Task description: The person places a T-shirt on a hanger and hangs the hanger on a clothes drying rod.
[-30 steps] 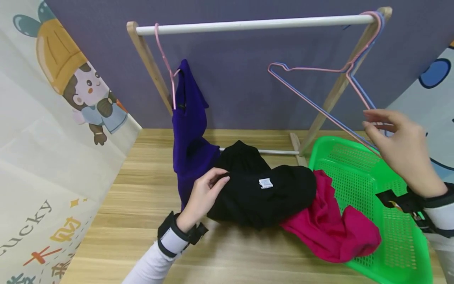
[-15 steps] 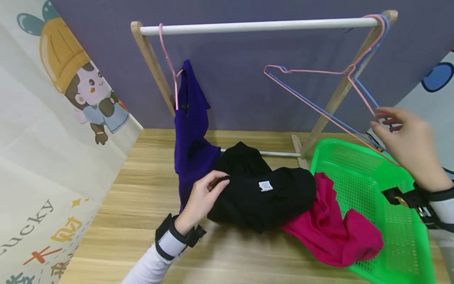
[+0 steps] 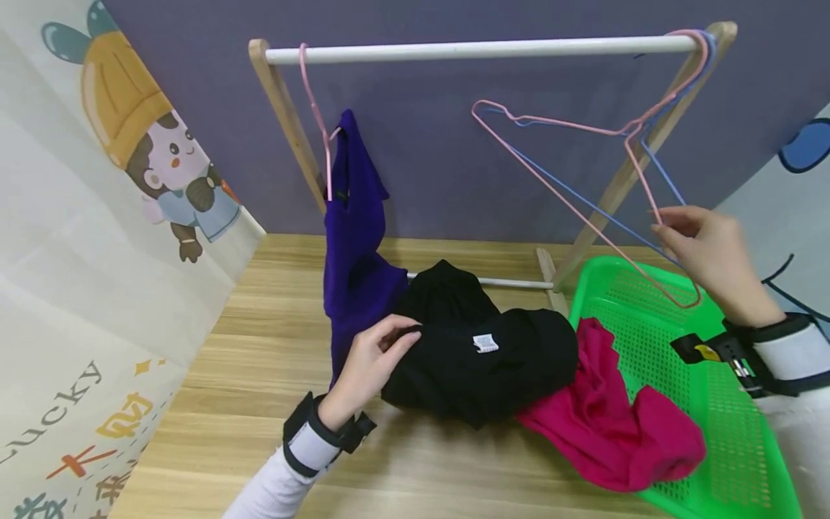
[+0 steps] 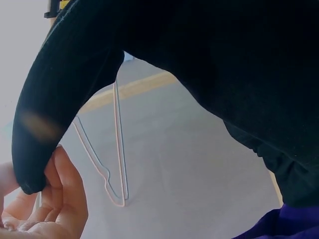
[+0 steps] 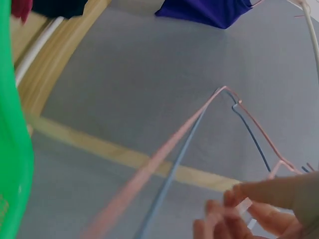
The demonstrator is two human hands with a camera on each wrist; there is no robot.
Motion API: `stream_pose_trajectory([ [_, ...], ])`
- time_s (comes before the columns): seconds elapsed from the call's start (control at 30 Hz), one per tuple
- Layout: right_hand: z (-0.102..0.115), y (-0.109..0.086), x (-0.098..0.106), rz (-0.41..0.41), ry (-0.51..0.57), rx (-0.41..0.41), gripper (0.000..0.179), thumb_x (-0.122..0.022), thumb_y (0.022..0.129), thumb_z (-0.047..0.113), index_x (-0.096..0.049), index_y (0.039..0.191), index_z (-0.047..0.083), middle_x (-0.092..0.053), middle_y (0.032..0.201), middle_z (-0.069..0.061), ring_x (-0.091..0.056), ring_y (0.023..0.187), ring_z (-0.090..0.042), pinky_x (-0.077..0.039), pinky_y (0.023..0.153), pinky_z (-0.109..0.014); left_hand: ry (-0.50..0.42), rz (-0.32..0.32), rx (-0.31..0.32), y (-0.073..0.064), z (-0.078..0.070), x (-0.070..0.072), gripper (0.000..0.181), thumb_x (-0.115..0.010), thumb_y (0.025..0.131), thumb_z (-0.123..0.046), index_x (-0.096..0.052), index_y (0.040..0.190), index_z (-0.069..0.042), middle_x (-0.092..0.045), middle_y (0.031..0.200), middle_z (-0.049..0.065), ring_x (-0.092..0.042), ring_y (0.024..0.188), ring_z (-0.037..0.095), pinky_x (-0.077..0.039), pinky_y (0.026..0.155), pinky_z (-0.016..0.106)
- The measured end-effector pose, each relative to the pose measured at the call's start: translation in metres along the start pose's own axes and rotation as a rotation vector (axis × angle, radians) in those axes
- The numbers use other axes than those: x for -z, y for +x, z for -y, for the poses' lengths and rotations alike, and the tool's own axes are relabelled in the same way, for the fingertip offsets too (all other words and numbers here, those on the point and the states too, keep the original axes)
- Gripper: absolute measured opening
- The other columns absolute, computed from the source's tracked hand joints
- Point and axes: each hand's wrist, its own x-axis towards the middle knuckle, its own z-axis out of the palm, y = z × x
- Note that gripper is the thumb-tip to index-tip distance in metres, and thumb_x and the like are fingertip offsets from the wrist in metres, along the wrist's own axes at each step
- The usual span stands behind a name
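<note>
My left hand (image 3: pixel 372 364) pinches the edge of a bunched black garment (image 3: pixel 512 371) between thumb and fingers. A white label (image 3: pixel 485 343) shows on the cloth. In the left wrist view the black fabric (image 4: pixel 239 69) fills the top, its edge between my fingers. At the right, my right hand (image 3: pixel 710 252) pinches the side of a pink wire hanger (image 3: pixel 640 173), hooked on the rail. A blue wire hanger (image 3: pixel 663 173) hangs right behind it. The right wrist view shows my fingertips (image 5: pixel 244 191) at the pink wire.
A purple garment (image 3: pixel 353 238) hangs from another pink hanger (image 3: pixel 314 108) at the left of the white rail (image 3: pixel 480 50). A crimson garment (image 3: pixel 622 425) lies beside the black one, partly over the green basket (image 3: pixel 726 461). A wooden post (image 3: pixel 292 122) supports the rail's left end.
My right hand has moved left and taken hold of the pink hanger's side, swinging it forward away from the blue one. The left hand keeps its grip on the black garment.
</note>
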Motion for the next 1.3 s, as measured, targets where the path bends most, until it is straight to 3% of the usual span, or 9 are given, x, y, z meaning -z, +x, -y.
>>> stream_pose_trajectory([
  [0.07, 0.000, 0.001, -0.003, -0.001, 0.084, -0.025, 0.034, -0.045, 0.092, 0.020, -0.052, 0.118, 0.000, -0.051, 0.074, 0.025, -0.048, 0.065, 0.007, -0.037, 0.051, -0.012, -0.007, 0.006, 0.008, -0.001, 0.000, 0.000, 0.011, -0.060, 0.083, -0.005, -0.063, 0.093, -0.003, -0.063, 0.085, 0.006, -0.051, 0.071, 0.005, -0.045, 0.061, 0.021],
  [0.33, 0.004, 0.000, -0.005, -0.073, 0.284, -0.105, 0.032, -0.042, 0.093, 0.025, -0.054, 0.119, 0.011, -0.048, 0.077, 0.010, -0.034, 0.059, -0.007, -0.020, 0.041, -0.027, -0.004, 0.005, 0.021, -0.001, -0.001, 0.002, 0.010, -0.060, 0.083, -0.007, -0.063, 0.092, -0.004, -0.063, 0.085, 0.005, -0.052, 0.072, 0.006, -0.045, 0.062, 0.021],
  [0.6, 0.013, 0.002, -0.001, -0.062, 0.458, -0.096, 0.032, -0.052, 0.088, 0.023, -0.058, 0.117, 0.011, -0.057, 0.080, 0.010, -0.043, 0.062, -0.006, -0.031, 0.047, -0.018, 0.035, 0.000, 0.034, -0.001, 0.000, 0.002, 0.010, -0.063, 0.081, -0.008, -0.064, 0.091, -0.005, -0.063, 0.080, 0.003, -0.050, 0.066, 0.007, -0.044, 0.059, 0.021],
  [0.77, 0.020, 0.001, 0.000, -0.088, 0.673, -0.056, 0.026, -0.057, 0.085, 0.017, -0.063, 0.109, 0.010, -0.061, 0.094, 0.006, -0.045, 0.061, -0.008, -0.037, 0.051, -0.013, 0.045, 0.016, 0.089, -0.002, -0.001, 0.001, 0.015, -0.067, 0.078, -0.011, -0.065, 0.091, -0.004, -0.062, 0.078, 0.004, -0.051, 0.066, 0.008, -0.046, 0.060, 0.021],
  [0.87, 0.023, -0.003, 0.002, -0.120, 0.749, -0.035, 0.026, -0.059, 0.083, 0.015, -0.064, 0.107, 0.007, -0.061, 0.091, 0.002, -0.043, 0.062, -0.010, -0.037, 0.053, -0.013, 0.046, 0.003, 0.082, -0.002, 0.000, 0.000, 0.015, -0.067, 0.078, -0.012, -0.066, 0.090, -0.003, -0.062, 0.078, 0.004, -0.052, 0.067, 0.010, -0.047, 0.061, 0.023],
  [1.03, 0.020, -0.013, 0.010, -0.153, 0.777, -0.003, 0.026, -0.060, 0.082, 0.011, -0.064, 0.106, 0.003, -0.061, 0.082, 0.000, -0.040, 0.062, -0.012, -0.035, 0.052, -0.014, 0.068, -0.055, 0.027, 0.001, 0.001, -0.001, 0.011, -0.067, 0.077, -0.007, -0.067, 0.087, -0.002, -0.062, 0.078, 0.004, -0.053, 0.069, 0.010, -0.047, 0.063, 0.022],
  [1.17, 0.010, -0.020, 0.018, -0.131, 0.826, 0.017, 0.026, -0.059, 0.082, 0.005, -0.063, 0.107, -0.001, -0.062, 0.081, -0.001, -0.039, 0.062, -0.012, -0.033, 0.050, -0.016, 0.032, -0.108, -0.014, 0.002, 0.001, -0.001, 0.011, -0.066, 0.077, -0.004, -0.067, 0.087, -0.001, -0.061, 0.078, 0.005, -0.052, 0.070, 0.009, -0.046, 0.063, 0.020],
  [1.3, 0.000, -0.028, 0.025, -0.099, 0.600, -0.018, 0.027, -0.055, 0.086, 0.008, -0.061, 0.112, 0.005, -0.057, 0.082, 0.005, -0.038, 0.065, -0.010, -0.030, 0.051, -0.017, -0.041, -0.158, -0.047, 0.006, 0.000, 0.001, 0.011, -0.064, 0.079, -0.004, -0.066, 0.088, 0.000, -0.061, 0.081, 0.007, -0.052, 0.072, 0.009, -0.046, 0.064, 0.019],
])
